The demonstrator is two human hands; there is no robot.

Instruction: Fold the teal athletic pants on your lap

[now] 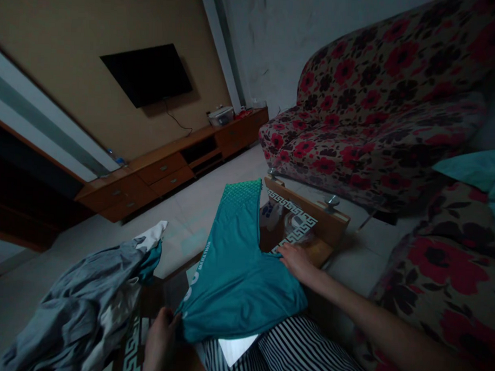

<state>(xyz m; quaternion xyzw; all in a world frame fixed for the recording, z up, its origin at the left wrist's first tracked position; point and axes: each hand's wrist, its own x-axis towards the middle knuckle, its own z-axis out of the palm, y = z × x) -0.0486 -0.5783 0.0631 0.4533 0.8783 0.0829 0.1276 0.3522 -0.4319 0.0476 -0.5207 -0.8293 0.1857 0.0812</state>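
A teal shirt [244,272] with white "MARATHON" lettering is spread over a glass-topped coffee table and the striped cloth on my lap. It lies partly folded, its narrower end pointing away from me. My left hand [161,334] is closed on the shirt's near left edge, fingertips pinched. My right hand [295,261] grips its right edge, fingers bent over the fabric. A white sheet or cloth corner [237,348] shows under the near hem.
A heap of grey and white clothes [77,293] lies at the left. The coffee table's wooden edge [312,204] has metal knobs. Behind are a floral sofa [355,124], a low wooden TV cabinet [167,172] and a wall-mounted television [148,74]. Another floral seat [447,273] stands at right.
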